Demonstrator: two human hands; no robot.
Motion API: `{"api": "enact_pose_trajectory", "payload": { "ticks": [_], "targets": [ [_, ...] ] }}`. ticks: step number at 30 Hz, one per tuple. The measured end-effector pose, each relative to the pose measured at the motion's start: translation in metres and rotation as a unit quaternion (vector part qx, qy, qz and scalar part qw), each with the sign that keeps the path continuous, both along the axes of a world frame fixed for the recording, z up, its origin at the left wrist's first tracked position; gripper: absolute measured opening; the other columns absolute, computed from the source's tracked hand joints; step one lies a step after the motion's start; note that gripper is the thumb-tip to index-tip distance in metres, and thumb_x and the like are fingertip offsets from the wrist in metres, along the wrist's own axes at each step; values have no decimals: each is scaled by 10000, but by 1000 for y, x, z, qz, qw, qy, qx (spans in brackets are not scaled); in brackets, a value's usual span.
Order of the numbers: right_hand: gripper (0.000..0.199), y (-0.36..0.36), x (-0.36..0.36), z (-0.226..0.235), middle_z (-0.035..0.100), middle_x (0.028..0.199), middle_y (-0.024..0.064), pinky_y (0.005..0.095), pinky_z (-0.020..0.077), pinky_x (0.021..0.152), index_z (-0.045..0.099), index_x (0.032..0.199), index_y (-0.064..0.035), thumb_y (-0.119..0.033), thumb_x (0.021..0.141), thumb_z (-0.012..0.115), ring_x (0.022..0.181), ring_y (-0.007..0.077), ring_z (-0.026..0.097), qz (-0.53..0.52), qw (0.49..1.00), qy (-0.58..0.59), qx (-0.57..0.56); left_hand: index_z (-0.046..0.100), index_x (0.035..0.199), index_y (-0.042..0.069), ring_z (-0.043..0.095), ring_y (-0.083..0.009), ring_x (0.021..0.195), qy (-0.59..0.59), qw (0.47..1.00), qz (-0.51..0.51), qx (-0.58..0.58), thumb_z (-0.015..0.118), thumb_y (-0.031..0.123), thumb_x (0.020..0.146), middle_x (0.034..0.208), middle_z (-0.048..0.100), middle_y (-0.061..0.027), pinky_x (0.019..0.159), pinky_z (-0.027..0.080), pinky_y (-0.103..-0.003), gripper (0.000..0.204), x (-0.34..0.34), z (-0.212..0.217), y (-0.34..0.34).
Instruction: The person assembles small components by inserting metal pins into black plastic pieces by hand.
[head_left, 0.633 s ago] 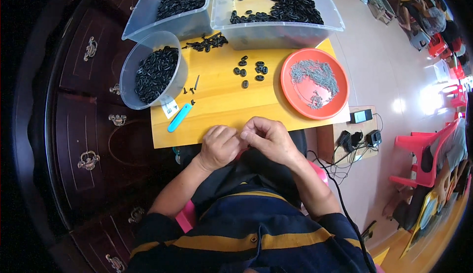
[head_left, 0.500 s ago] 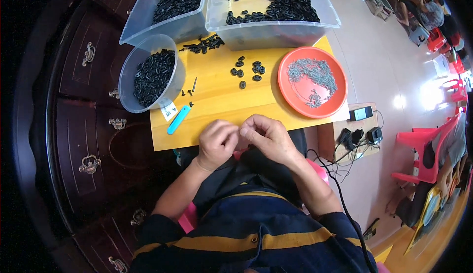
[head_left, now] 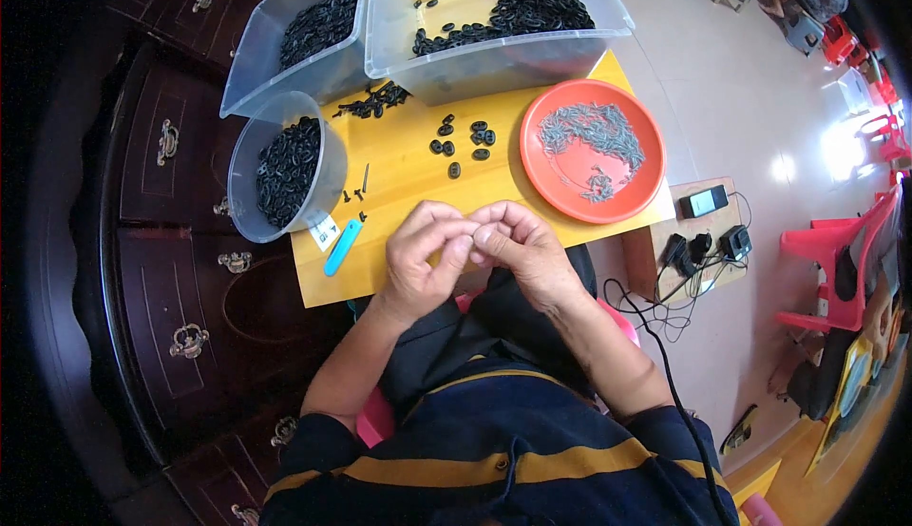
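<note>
My left hand [head_left: 421,255] and my right hand [head_left: 530,252] meet over the near edge of the yellow table [head_left: 418,189]. Thumbs and fingers of both are pinched together at the tips; whatever they hold is too small or too hidden to make out. Farther in lie several black oval pieces with holes [head_left: 454,171] in a loose group. An orange-red plate [head_left: 567,171] to the right carries a heap of small thin grey pieces [head_left: 597,129]. Left of my hands rests a turquoise-handled tool [head_left: 342,248].
A clear round tub [head_left: 330,170] of black pieces stands at the left, with two large clear bins [head_left: 513,77] at the back. Small dark screw-like parts [head_left: 362,215] and a dark pile [head_left: 375,100] lie nearby. Wooden drawers [head_left: 275,307] flank the left; cables [head_left: 665,312] hang at right.
Both hands have moved slightly up and nearer the table, and the left fingers now reach across to the right fingertips. The whole view has shifted a little; the objects look unmoved.
</note>
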State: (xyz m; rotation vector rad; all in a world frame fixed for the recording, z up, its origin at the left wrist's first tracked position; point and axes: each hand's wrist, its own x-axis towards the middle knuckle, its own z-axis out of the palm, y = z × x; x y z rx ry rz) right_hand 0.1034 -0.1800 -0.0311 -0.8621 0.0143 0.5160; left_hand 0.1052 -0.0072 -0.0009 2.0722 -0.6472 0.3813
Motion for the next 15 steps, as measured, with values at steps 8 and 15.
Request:
{"api": "enact_pose_trajectory", "payload": {
  "ticks": [8,15],
  "targets": [
    [84,6,-13,-4,679,857,2,251,513,725,644,994,-21,-70,926,649,774,75,617,135,965,-163,-156,673,1109,96,604,-322,994,-12,980,-67,189,766,116,694,1074,611,-97,830,515,-415,426,60,33,-24],
    [135,5,-15,0,692,827,72,323,527,735,651,984,-49,-114,875,699,771,196,675,188,878,-311,-312,636,1231,144,494,-347,1221,-68,915,-170,359,770,201,708,1296,527,-138,1017,406,-480,543,97,17,-59]
  ]
}}
